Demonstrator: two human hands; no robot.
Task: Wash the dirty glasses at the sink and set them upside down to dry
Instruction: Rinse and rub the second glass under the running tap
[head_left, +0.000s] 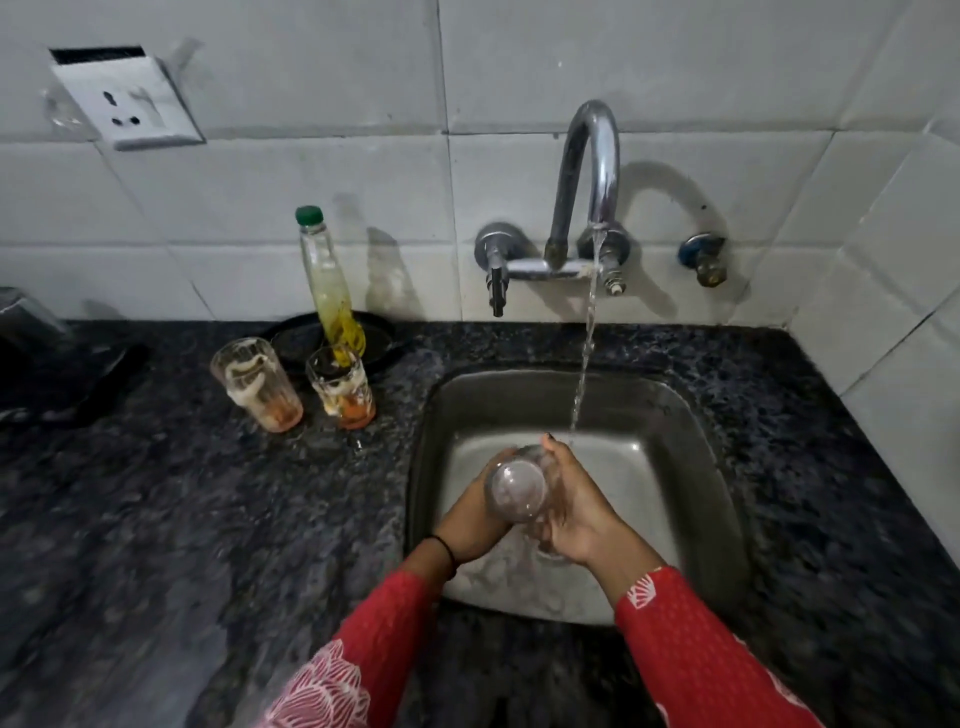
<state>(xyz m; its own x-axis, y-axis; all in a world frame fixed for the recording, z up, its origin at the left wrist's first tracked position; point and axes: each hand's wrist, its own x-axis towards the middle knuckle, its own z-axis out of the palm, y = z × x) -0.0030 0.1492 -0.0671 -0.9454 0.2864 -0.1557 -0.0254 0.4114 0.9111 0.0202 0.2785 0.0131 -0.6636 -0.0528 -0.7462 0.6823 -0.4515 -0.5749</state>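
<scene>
A pale tiled wall (311, 182) rises beyond both hands, and a dark speckled counter (156, 519) spreads out to either side of them. Set into that counter, a steel sink (691, 467) lies directly under the hands. A chrome tap (592, 156) is fixed to the wall above and beyond them, and its stream of water (584, 364) falls just past the right fingertips. Red patterned sleeves cover the left forearm (374, 649) and the right forearm (691, 649), which reach in from the near edge. A white socket (130, 101) sits high on the wall, far off to the left of the hands. A tall clear bottle (327, 280) with a green cap stands on a black dish (296, 343) on the counter, beyond and left of the left hand. In front of that dish stand a streaked glass (257, 384) and, just beside it and nearer the sink, a second streaked glass (340, 387), both upright with orange residue at the bottom. Over the basin, the left hand (475, 519) curls round a clear glass (517, 491) from the left, while the right hand (576, 514) wraps its other side. That glass lies tilted between the palms, its round base turned up toward the camera. A thin black band (447, 551) circles the left wrist.
</scene>
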